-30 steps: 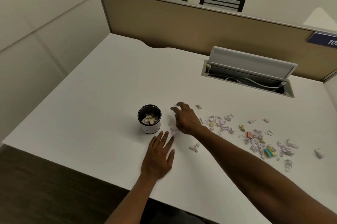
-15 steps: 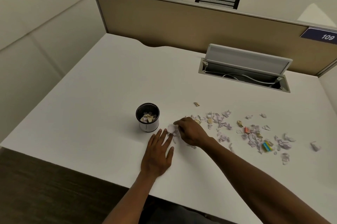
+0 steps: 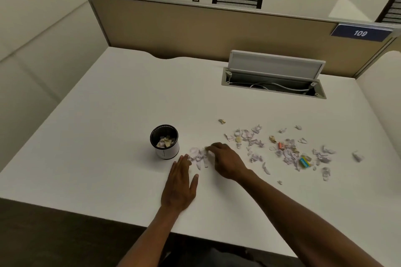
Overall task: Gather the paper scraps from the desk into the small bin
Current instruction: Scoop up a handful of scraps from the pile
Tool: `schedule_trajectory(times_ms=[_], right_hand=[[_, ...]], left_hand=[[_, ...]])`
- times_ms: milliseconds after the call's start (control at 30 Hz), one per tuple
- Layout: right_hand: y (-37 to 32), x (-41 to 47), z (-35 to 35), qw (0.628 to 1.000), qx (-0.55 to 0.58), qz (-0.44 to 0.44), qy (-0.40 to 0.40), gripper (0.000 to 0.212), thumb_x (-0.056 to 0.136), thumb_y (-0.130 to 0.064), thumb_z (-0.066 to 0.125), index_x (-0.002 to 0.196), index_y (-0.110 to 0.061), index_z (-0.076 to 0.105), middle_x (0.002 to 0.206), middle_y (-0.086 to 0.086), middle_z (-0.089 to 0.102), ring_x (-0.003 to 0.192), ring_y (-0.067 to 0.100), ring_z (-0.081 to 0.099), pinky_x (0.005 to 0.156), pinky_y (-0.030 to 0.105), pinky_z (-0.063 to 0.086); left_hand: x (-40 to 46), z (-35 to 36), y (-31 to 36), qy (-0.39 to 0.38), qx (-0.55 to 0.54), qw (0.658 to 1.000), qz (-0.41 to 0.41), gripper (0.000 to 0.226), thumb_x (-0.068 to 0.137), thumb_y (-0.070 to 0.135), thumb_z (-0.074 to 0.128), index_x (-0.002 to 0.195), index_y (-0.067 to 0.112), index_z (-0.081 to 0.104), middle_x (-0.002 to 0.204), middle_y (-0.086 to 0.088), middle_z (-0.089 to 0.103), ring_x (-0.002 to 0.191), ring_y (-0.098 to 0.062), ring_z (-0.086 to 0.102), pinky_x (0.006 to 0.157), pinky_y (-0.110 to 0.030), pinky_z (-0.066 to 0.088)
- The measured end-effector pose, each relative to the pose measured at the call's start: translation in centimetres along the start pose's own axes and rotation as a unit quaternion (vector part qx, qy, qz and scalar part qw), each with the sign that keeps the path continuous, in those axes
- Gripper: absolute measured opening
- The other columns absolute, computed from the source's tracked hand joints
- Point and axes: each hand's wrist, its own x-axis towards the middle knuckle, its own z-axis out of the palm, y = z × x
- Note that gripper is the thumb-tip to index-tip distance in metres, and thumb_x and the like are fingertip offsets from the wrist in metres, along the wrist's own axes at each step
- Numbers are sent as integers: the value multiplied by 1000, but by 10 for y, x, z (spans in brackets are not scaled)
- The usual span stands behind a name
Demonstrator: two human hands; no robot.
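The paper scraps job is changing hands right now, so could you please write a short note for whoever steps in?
Left hand: flat on the desk, open, fingers at the edge of a small pile of scraps.
Right hand: curled over the same pile from the right; whether it grips anything cannot be told.
Small bin: upright, just left of the pile, some scraps already inside.
Left to do: bin this pile, then the main scatter of scraps to the right, including the outlying scrap.
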Motion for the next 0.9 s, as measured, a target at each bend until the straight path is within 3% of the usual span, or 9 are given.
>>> schedule_trajectory(times_ms=[167, 333, 400, 500, 567, 633, 733, 900], right_hand=[[12, -4, -7, 989, 42, 101, 95, 57, 85, -1, 43, 139, -16, 52, 146, 10, 49, 134, 29, 42, 103, 40, 46], [22, 3, -16, 993, -13, 114, 15, 61, 93, -2, 40, 153, -9, 29, 162, 15, 24, 149, 32, 20, 119, 43, 27], [21, 0, -14, 995, -34, 88, -9, 59, 94, -6, 41, 152, -7, 31, 159, 16, 28, 147, 34, 24, 117, 42, 29], [16, -13, -6, 998, -39, 37, -15, 59, 90, -13, 57, 147, -9, 41, 152, 15, 41, 139, 36, 36, 109, 43, 39], [12, -26, 2, 1000, -14, 13, -6, 59, 91, -12, 56, 148, -12, 40, 150, 12, 45, 137, 33, 40, 106, 42, 43], [12, -37, 5, 998, 28, 29, 38, 54, 95, -11, 46, 148, -17, 41, 147, 8, 48, 135, 28, 42, 104, 40, 46], [18, -44, 1, 991, 48, 87, 92, 52, 96, -20, 49, 147, -17, 41, 145, 8, 49, 134, 26, 42, 102, 37, 45], [18, -48, -1, 997, -14, 82, 3, 59, 99, -38, 48, 152, -15, 32, 151, 9, 42, 139, 28, 33, 107, 38, 41]], left_hand=[[-1, 1, -1, -9, 31, 999, 5, 69, 100, 44, 41, 159, 20, 12, 164, 1, 24, 153, -10, 17, 125, -32, 18], [1, 1, 0, -22, 46, 999, 9, 71, 101, 47, 33, 160, 25, 0, 165, 11, 12, 153, -4, 4, 126, -28, 10], [1, 0, -1, -28, 46, 999, 8, 70, 101, 47, 33, 160, 25, 2, 165, 10, 12, 154, -5, 5, 126, -29, 11], [1, 0, -1, -33, 48, 998, 8, 69, 102, 46, 35, 160, 22, 7, 166, 5, 17, 154, -7, 7, 126, -29, 10], [1, -1, 0, -35, 45, 998, 11, 68, 102, 44, 37, 160, 19, 11, 166, 2, 20, 154, -8, 8, 126, -29, 11], [1, -3, 0, -35, 30, 999, 11, 69, 102, 43, 41, 160, 18, 14, 166, 2, 21, 154, -8, 11, 125, -32, 15], [6, -7, 2, -33, -10, 999, -9, 69, 100, 42, 48, 159, 18, 20, 164, 1, 25, 152, -11, 19, 123, -32, 25], [31, -8, 14, -51, -5, 999, -5, 69, 100, 42, 52, 156, 12, 28, 161, -4, 33, 150, -20, 25, 121, -36, 29]])
